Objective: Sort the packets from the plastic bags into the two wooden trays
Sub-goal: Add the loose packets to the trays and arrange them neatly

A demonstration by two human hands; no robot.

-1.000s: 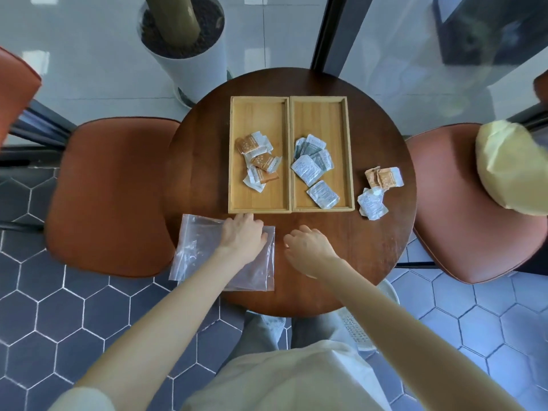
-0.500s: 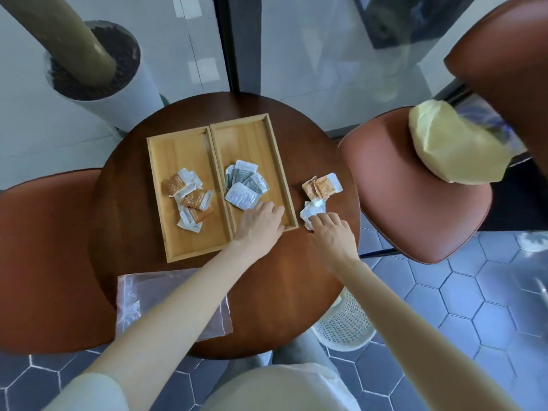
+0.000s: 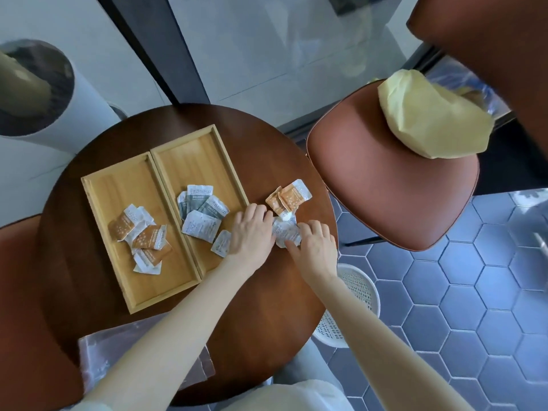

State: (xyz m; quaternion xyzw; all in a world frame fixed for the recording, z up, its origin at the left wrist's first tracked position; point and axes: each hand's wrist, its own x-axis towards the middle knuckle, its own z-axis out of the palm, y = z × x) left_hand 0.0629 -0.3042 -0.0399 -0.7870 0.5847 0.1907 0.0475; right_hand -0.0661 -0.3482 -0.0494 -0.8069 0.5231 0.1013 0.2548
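Both hands — left (image 3: 252, 232), right (image 3: 314, 247) — extended, palms down.

A single wide-angle camera worn on the person's head looks steeply down and forward onto a round table (image 3: 261, 330), close enough that both forearms run up from the bottom edge of the frame. The table fills the middle and left of the view, with its far edge toward the top and its near edge cut by the person's lap. The lens bends the surroundings outward, taking in a chair (image 3: 370, 203) beyond the table's right edge and the tiled floor (image 3: 474, 292).
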